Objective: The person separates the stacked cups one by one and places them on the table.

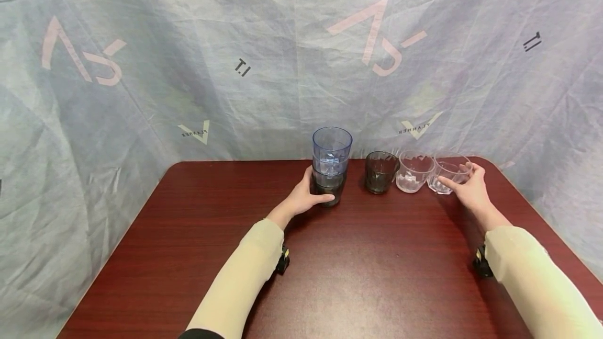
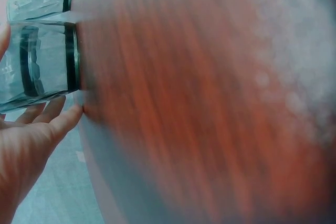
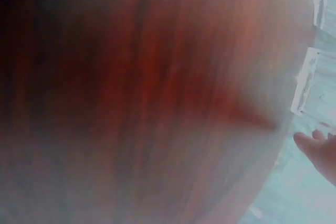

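A stack of cups stands at the far middle of the table, a clear blue cup [image 1: 332, 145] on top and a dark grey cup [image 1: 330, 191] at the bottom. My left hand [image 1: 308, 196] grips the stack low down, thumb across the front and fingers around the left side. In the left wrist view, fingers of the left hand [image 2: 31, 148] lie along a tinted cup [image 2: 50, 61]. At the right end of a row, my right hand [image 1: 468, 187] holds a clear faceted cup [image 1: 449, 171] between thumb and fingers. The right wrist view catches only part of this cup [image 3: 310, 85].
Between the hands stand a dark grey cup [image 1: 379, 174] and another clear cup [image 1: 413, 174], close together in the row. The dark red wooden table [image 1: 358, 276] ends just behind the cups, where a grey printed cloth [image 1: 264, 98] hangs.
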The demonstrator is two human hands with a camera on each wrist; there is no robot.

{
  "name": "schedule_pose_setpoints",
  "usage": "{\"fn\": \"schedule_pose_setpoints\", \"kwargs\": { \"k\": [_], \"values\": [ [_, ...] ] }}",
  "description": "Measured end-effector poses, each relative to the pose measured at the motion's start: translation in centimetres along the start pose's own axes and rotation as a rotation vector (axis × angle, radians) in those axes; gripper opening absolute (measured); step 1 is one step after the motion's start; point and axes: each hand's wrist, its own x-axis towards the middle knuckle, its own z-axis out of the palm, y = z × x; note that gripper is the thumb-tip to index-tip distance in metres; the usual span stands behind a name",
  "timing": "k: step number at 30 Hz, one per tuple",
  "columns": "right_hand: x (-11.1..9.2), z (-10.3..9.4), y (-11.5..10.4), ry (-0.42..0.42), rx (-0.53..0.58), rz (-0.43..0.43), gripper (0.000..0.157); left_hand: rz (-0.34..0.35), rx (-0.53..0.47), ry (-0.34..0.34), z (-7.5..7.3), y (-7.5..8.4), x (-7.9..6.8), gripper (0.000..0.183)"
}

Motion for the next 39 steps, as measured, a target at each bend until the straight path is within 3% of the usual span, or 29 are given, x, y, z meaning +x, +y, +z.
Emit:
{"fn": "schedule_pose_setpoints", "kwargs": {
  "k": [6, 9, 12, 17, 23, 31, 39],
  "values": [
    [-0.2, -0.5, -1.3, 0.161, 0.059, -0.045, 0.094, 0.003, -0.002, -0.007, 0.0, -0.1, 0.0, 0.102],
    [-0.3, -0.4, -3.0, 0.242, 0.108, -0.104, 0.090, 0.007, -0.010, -0.008, -0.1, -0.1, 0.0, 0.101],
    [-1.0, 0.0, -5.7, 0.262, 0.214, -0.195, 0.082, 0.008, -0.009, -0.006, -0.2, -0.1, 0.0, 0.101],
    [-2.8, 1.7, -11.2, 0.169, 0.404, -0.311, 0.069, 0.001, 0.005, -0.002, -0.3, -0.1, 0.0, 0.102],
    [-2.7, 5.5, -13.1, -0.015, 0.577, -0.420, 0.064, -0.001, 0.002, -0.002, -0.2, 0.0, 0.0, 0.102],
    [-3.8, 10.0, -16.0, -0.226, 0.493, -0.500, 0.067, -0.009, 0.015, -0.007, -0.1, 0.1, 0.0, 0.102],
    [-4.6, 13.3, -17.2, -0.321, 0.469, -0.507, 0.072, 0.001, 0.006, -0.002, -0.1, -0.2, 0.1, 0.102]
  ]
}}
